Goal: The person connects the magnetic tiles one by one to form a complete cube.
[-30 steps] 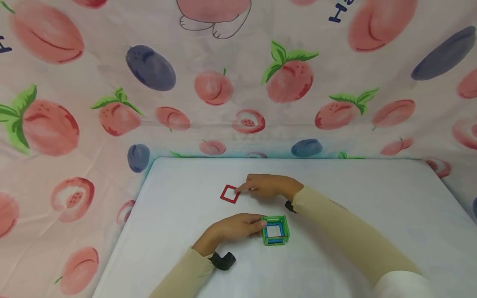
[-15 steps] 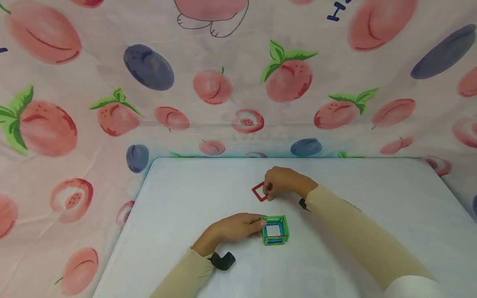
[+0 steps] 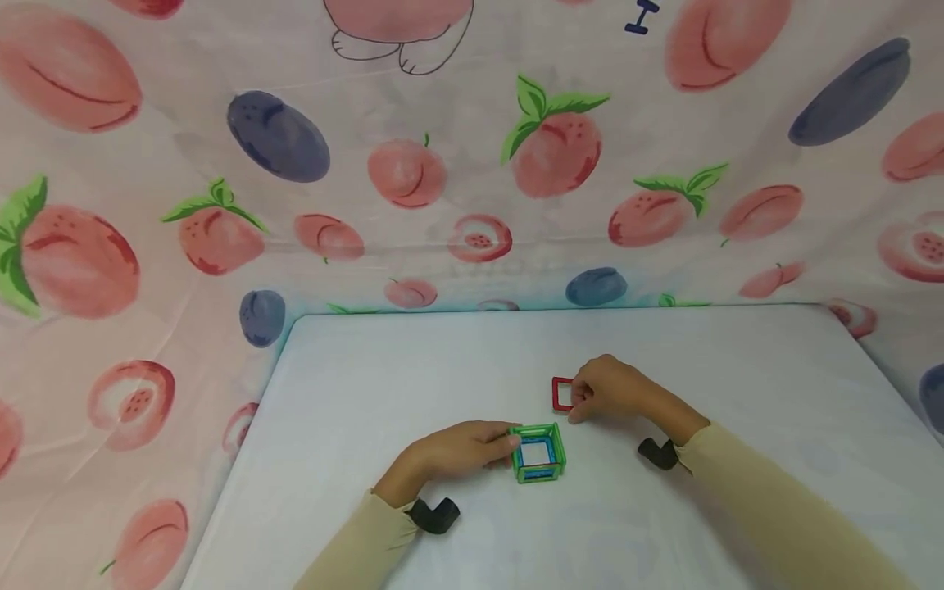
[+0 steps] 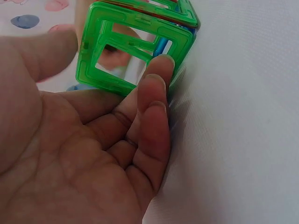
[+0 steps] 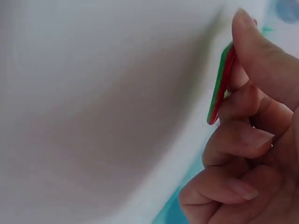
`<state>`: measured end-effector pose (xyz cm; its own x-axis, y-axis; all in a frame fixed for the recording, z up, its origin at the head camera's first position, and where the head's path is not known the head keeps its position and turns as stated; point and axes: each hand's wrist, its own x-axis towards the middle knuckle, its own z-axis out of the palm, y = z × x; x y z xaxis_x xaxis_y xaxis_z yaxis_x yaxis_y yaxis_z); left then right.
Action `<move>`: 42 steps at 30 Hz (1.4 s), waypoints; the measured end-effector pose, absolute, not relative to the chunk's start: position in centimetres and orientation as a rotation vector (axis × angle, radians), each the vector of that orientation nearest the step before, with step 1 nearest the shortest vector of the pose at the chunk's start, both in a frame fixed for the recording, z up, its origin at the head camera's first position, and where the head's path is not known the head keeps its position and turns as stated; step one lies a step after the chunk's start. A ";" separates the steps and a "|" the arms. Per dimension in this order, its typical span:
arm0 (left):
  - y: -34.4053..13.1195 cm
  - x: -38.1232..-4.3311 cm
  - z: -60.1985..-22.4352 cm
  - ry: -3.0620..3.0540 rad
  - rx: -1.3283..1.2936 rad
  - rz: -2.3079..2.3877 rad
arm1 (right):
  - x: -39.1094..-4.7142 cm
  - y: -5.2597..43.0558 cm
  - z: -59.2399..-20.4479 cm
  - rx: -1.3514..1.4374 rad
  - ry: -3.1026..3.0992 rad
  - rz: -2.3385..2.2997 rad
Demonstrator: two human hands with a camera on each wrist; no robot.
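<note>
An open-topped box of green and blue magnetic tiles [image 3: 538,474] stands on the white table, right of centre. My left hand [image 3: 457,451] grips its left side, thumb over the top rim. In the left wrist view the fingertips [image 4: 156,88] lie low against a green square tile [image 4: 140,21]. Just behind and right of the box, my right hand [image 3: 614,387] pinches a red square magnetic tile [image 3: 556,395] by its right side. Seen edge-on in the right wrist view, this tile [image 5: 222,84] shows a red side and a green side. The right fingers hide part of it.
The white tabletop [image 3: 383,360] reaches back to a hanging cloth [image 3: 332,197] printed with fruit, which also runs along the left. Black wrist mounts [image 3: 435,516] sit under both wrists, the left one close to the tabletop.
My right hand has gone from touching the red tile with a fingertip to pinching it, and has brought it rightward and nearer the box. The left hand keeps its grip; the head view shifted slightly.
</note>
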<state>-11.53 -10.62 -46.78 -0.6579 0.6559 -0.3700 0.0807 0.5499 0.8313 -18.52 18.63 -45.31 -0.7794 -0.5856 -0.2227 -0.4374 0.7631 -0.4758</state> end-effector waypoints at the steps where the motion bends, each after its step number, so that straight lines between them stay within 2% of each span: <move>1: -10.6 -11.5 -46.8 2.104 0.597 1.078 | -18.0 18.7 -45.0 -0.789 2.605 -0.618; 6: -10.7 -11.6 -46.8 2.132 0.638 1.034 | -15.0 18.0 -42.7 -0.778 2.591 -0.783; 11: -10.9 -11.7 -46.9 2.114 0.681 1.047 | -12.4 16.3 -41.0 -0.884 2.548 -0.797; 20: -11.3 -11.8 -47.2 2.056 0.704 1.105 | -10.8 13.2 -40.8 -0.920 2.564 -0.605; 31: -11.0 -12.1 -47.3 2.107 0.747 1.060 | -10.7 12.5 -40.6 -0.875 2.575 -0.525; 37: -11.5 -12.6 -46.9 2.039 0.546 1.168 | -12.8 14.1 -42.0 -0.796 2.517 -0.878; 42: -11.5 -12.6 -46.7 1.980 0.408 1.285 | -14.9 15.1 -44.1 -0.621 2.310 -1.027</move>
<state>-12.58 -11.50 -46.66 -0.6841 0.6082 -0.4026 -0.1201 0.4505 0.8846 -14.91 15.09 -44.13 -0.7530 -0.5956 -0.2797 -0.1912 0.6048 -0.7730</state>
